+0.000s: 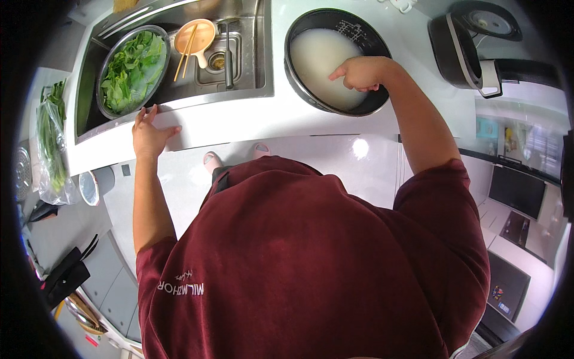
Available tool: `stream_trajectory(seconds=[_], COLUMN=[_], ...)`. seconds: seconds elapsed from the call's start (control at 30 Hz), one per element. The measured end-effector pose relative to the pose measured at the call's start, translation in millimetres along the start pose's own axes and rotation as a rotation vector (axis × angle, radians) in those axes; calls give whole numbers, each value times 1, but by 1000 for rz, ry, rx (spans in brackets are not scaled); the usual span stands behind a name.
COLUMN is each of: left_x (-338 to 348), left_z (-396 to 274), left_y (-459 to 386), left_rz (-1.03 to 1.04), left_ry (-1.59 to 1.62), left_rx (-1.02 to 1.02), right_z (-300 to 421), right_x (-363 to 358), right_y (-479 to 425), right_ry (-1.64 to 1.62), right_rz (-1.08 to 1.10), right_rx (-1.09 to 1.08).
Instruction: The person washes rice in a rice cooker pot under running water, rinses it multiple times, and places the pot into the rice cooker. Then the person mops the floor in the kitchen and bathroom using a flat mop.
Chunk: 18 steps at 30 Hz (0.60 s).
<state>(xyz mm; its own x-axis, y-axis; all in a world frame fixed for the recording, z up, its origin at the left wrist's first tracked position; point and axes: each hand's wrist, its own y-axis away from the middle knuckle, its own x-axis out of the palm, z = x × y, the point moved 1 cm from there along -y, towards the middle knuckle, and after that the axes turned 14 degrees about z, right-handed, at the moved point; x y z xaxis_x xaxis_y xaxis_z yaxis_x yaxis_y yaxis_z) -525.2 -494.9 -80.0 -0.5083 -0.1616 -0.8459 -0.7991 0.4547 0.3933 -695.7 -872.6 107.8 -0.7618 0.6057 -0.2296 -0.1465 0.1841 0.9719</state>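
Note:
A black rice-cooker inner pot stands on the white counter, holding cloudy whitish water. Over its right part hangs my right hand, a finger extended and the others curled, with no object seen in it; whether the fingertips touch the water I cannot tell. My left hand rests with spread fingers on the counter's front edge, by the sink rim, and holds nothing. Just beyond it, in the sink, a metal basin tilts, full of leafy greens in water.
Inside the steel sink lie a pink pan-shaped dish, wooden chopsticks and a dark-handled tool beside the drain. An open rice cooker stands at the right. Bagged green vegetables are at the far left.

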Motion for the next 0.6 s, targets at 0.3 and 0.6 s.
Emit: stream_trajectory(seconds=[0.3, 0.6], left_x=[1, 2], left_z=[-1, 0], left_y=[1, 2], left_rz=[24, 23], left_ry=[-5, 11], left_rx=[-50, -42], right_z=[0, -8], right_x=[7, 6], right_y=[-9, -2], right_ry=[58, 9], right_rz=[-3, -35], right_rx=[22, -8])
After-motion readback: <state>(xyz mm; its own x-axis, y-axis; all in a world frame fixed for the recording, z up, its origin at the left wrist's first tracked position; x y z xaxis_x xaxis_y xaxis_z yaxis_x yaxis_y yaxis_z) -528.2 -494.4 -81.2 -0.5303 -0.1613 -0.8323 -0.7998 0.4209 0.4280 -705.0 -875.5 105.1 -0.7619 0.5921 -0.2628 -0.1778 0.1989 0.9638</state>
